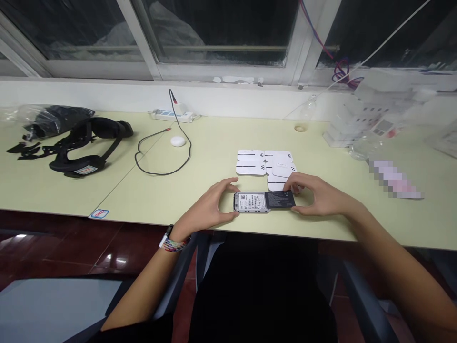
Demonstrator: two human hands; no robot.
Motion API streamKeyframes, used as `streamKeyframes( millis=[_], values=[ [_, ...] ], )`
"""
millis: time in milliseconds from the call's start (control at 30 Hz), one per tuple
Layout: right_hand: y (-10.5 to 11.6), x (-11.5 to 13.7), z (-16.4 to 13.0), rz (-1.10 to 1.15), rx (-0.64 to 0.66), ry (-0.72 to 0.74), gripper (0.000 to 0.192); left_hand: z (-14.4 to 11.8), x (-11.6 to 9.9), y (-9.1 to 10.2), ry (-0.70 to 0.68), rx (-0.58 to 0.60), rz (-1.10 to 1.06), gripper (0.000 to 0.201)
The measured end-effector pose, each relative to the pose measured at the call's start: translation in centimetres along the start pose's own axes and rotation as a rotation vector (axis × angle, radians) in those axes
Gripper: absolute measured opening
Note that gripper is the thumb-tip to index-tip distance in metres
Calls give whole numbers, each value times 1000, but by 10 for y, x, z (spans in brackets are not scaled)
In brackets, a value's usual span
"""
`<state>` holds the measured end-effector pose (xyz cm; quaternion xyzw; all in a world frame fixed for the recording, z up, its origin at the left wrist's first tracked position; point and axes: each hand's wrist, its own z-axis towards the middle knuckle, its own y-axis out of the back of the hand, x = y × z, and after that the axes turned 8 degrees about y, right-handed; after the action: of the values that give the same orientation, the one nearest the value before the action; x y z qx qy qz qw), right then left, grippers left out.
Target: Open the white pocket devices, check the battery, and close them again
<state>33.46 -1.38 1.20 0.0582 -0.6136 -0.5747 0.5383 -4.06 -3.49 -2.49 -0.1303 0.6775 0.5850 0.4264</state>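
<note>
Head view: both hands at the near edge of a pale green table. Left hand cupped narrow round the left end of a small flat device, thumb on the near side, fingers curled over the far side. Right hand grips the right end the same way, fingers pinching the dark half. Device lies flat on the table btwn the hands; left half silver w/ a white printed label, right half black. Can't tell if the halves are one piece or two.

Just behind the device, touching or nearly touching the right fingers: a cluster of white flat packs w/ dark markings. Well off to the left: a black head strap, a black cable looping past a small white puck, and a power strip by the wall. Clear plastic packaging at far right. Beaded bracelet on the left wrist.
</note>
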Motion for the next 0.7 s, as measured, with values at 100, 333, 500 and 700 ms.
streamKeyframes(
  millis=[100,333,500,700],
  values=[
    [0,-1,0,-2,-7,3,33,1,0,0,1,-1,1,88],
    [0,-4,3,-13,-4,8,32,3,0,1,0,-2,14,86],
    [1,-6,4,14,-29,20,34,4,3,1,-21,-11,22,82],
    [3,-2,3,1,-49,30,34,5,3,1,-38,-6,23,82]
  ],
)
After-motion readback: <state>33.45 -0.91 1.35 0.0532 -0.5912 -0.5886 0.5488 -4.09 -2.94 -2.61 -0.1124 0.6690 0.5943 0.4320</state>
